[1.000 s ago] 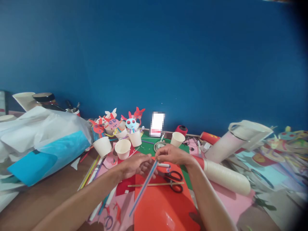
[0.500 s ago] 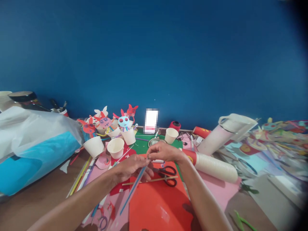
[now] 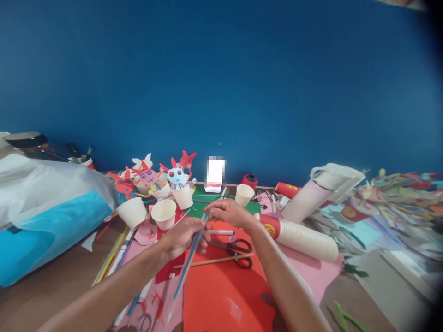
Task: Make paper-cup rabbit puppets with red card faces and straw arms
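Observation:
My left hand (image 3: 183, 236) pinches a long blue pipe cleaner (image 3: 188, 265), which slants down toward me over the orange sheet's left edge; a paler strand runs along it. Bent over its upper end is my right hand (image 3: 230, 213), fingertips closed on the tip. Just beyond my left fingers lies a white pen-like tube (image 3: 221, 233). Black-handled scissors (image 3: 242, 245) rest on the orange sheet (image 3: 228, 286), with a thin wooden stick (image 3: 214, 261) across them. The fingers partly hide the scissors' blades.
Paper cups (image 3: 164, 214) and cut-paper animal figures (image 3: 175, 175) stand at the back left. A stack of paper cups (image 3: 308, 240) lies to the right, near a white jug (image 3: 316, 189). A blue-and-white plastic bag (image 3: 58, 221) fills the left. A phone-like bright screen (image 3: 215, 171) faces me.
My right fingers have moved slightly up and left, exposing more of the pipe cleaner's upper end. The whole view has shifted a little.

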Motion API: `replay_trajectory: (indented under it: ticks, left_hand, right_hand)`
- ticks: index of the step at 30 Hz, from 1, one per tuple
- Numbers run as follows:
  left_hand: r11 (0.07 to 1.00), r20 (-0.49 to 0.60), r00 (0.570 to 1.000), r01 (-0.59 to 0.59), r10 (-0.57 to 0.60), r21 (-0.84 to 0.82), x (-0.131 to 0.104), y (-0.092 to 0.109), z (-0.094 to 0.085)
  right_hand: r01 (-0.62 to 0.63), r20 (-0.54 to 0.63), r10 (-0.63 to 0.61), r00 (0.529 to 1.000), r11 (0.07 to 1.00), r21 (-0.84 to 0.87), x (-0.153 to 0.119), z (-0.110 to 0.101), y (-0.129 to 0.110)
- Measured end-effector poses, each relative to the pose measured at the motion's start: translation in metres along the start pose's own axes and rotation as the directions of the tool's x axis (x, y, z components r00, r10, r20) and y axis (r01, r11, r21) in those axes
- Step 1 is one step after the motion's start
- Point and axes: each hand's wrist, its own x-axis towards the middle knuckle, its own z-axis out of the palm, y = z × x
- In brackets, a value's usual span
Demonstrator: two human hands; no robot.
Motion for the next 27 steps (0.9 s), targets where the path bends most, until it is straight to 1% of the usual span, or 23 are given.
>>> replay_trajectory:
  ticks: [2, 4, 9, 12, 21, 27]
  left_hand:
    - [1.0, -0.023, 1.0, -0.017, 0.016, -0.022, 0.001, 0.002, -0.003]
    - [0.999, -0.041, 0.999, -0.03, 0.029, -0.03, 0.001, 0.004, -0.006]
    - [0.997, -0.06, 0.996, -0.065, 0.062, -0.037, 0.0, 0.01, -0.007]
    - [0.996, -0.066, 0.995, -0.075, 0.072, -0.043, 0.0, 0.011, -0.008]
    - [0.993, -0.115, 0.989, -0.103, 0.095, -0.065, 0.003, 0.007, -0.008]
    - [0.993, -0.135, 0.987, -0.099, 0.09, -0.063, 0.004, 0.005, -0.008]
  right_hand:
    - [0.011, -0.025, -0.01, 1.0, 1.0, 0.021, 0.0, 0.0, 0.001]
    - [0.033, -0.017, -0.032, 0.999, 0.999, 0.019, 0.001, 0.001, -0.001]
    - [0.098, 0.095, -0.089, 0.992, 0.991, -0.091, 0.001, 0.006, -0.009]
    - [0.112, 0.127, -0.097, 0.987, 0.986, -0.12, 0.001, 0.008, -0.011]
    - [0.11, 0.138, -0.092, 0.986, 0.985, -0.133, 0.002, 0.01, -0.004]
    - [0.096, 0.116, -0.082, 0.99, 0.988, -0.118, 0.004, 0.014, 0.0]
